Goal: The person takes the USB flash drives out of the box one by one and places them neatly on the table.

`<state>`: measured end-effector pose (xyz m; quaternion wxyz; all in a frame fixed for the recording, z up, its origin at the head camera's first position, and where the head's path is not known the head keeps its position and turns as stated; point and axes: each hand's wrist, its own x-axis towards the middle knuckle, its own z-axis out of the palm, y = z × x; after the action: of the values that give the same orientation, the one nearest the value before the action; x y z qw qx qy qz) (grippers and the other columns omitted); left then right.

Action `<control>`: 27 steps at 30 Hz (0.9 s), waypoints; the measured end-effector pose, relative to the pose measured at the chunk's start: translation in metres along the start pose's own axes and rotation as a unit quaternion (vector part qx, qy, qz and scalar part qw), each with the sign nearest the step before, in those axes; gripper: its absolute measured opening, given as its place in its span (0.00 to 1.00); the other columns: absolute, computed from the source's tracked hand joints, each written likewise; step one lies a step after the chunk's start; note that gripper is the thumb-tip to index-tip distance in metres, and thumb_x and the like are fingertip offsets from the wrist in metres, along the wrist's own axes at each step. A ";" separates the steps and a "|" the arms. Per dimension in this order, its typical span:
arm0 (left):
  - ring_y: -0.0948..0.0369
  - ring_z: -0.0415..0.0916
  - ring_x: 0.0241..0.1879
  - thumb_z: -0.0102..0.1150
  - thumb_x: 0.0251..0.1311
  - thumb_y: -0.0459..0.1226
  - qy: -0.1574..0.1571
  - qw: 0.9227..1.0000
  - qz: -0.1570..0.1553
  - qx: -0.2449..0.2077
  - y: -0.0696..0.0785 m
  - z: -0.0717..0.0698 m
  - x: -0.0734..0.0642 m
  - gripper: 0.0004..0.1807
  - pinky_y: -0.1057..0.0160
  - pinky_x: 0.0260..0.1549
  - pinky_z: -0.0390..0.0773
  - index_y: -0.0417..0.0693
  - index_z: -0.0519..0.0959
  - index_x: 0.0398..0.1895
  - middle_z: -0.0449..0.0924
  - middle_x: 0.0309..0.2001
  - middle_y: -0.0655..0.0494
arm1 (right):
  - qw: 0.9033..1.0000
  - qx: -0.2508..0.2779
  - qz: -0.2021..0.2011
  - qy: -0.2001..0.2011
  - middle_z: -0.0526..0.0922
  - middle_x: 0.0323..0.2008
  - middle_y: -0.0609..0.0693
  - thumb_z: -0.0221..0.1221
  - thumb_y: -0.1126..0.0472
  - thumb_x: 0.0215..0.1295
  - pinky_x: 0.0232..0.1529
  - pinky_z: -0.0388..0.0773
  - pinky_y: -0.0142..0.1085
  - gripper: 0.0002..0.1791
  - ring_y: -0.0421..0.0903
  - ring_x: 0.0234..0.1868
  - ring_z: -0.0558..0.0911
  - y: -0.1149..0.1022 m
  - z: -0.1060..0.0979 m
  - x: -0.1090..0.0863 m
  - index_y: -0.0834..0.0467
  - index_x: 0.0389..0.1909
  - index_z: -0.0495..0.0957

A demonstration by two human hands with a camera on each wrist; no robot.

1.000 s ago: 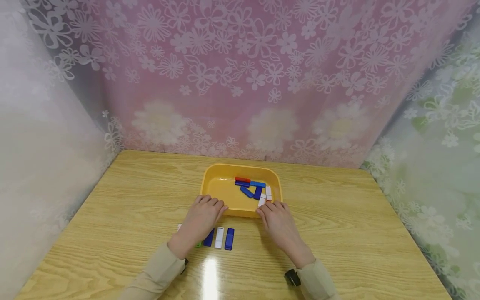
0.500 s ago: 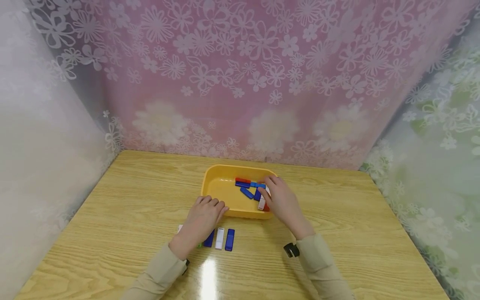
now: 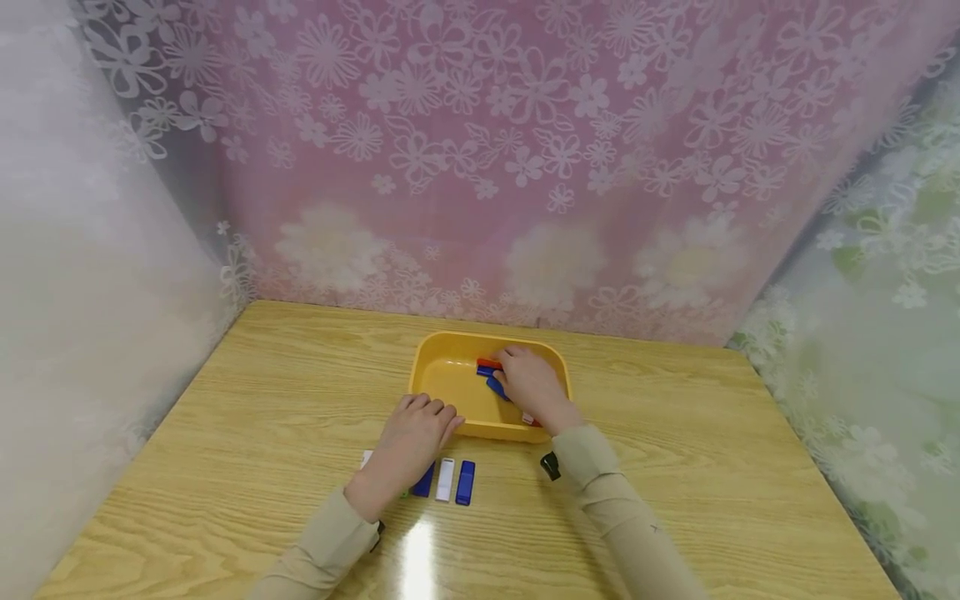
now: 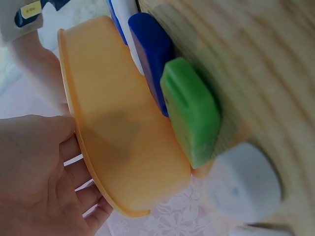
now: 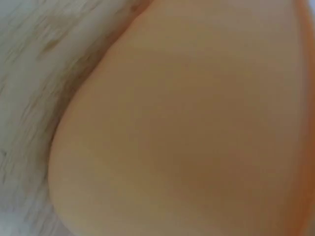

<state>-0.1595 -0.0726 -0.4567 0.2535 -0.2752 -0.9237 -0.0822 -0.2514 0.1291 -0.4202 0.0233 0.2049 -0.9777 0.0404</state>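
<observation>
1. The small slim plastic pieces lie in two places: inside the yellow bin (image 3: pixel 495 432) and on the counter just in front of it.
2. In the bin, a red piece (image 3: pixel 489 362) lies beside a dark blue piece (image 3: pixel 485 372), with a lighter blue piece (image 3: pixel 497 388) slanting just nearer. The end of a pinkish-white piece (image 3: pixel 528 418) shows by the near wall; other pieces may be hidden.
3. The right hand (image 3: pixel 531 383) is down in the bin over these pieces, its fingertips beside the red and blue ones. I cannot tell how far its fingers are open or whether they hold anything; the right wrist view shows only blurred bin wall and counter.
4. The left hand (image 3: pixel 408 437) grips the near-left rim, thumb on one side and bent fingers on the other.
5. Beneath and beside the left forearm runs a row: a blue bar (image 3: pixel 465 483), a white bar (image 3: pixel 445 480), a navy bar (image 3: pixel 423 482), a green bar (image 4: pixel 192 113) and a pale rounded piece (image 4: pixel 243 182).
6. The step in hand looks like picking out a piece while the bin is steadied. The next move probably calls for a clean pinch on one piece, without dragging its neighbours.
</observation>
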 end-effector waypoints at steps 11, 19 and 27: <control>0.57 0.75 0.34 0.56 0.73 0.46 -0.015 1.000 -0.010 -0.009 0.001 -0.003 0.000 0.13 0.57 0.43 0.76 0.50 0.83 0.35 0.83 0.31 0.58 | 1.000 0.007 -0.016 -0.013 0.81 0.57 0.54 0.63 0.61 0.71 0.56 0.79 0.48 0.18 0.55 0.55 0.80 0.001 0.018 0.005 0.56 0.60 0.80; 0.57 0.75 0.33 0.57 0.73 0.46 -0.011 1.000 -0.012 -0.015 0.003 -0.003 0.001 0.13 0.57 0.43 0.75 0.50 0.82 0.34 0.82 0.30 0.58 | 1.000 0.004 -0.022 -0.004 0.84 0.45 0.52 0.67 0.61 0.66 0.50 0.80 0.46 0.11 0.52 0.44 0.79 0.004 0.022 0.003 0.55 0.48 0.81; 0.56 0.75 0.33 0.58 0.72 0.44 0.009 1.000 -0.006 -0.015 0.002 -0.001 0.000 0.12 0.57 0.41 0.76 0.50 0.82 0.33 0.82 0.29 0.58 | 0.999 -0.008 -0.031 0.018 0.83 0.35 0.50 0.70 0.60 0.63 0.39 0.80 0.42 0.08 0.49 0.35 0.79 0.008 0.018 -0.002 0.53 0.41 0.82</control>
<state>-0.1579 -0.0713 -0.4562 0.2569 -0.2725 -0.9218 -0.1004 -0.2535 0.1354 -0.4388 0.0436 0.2346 -0.9705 0.0351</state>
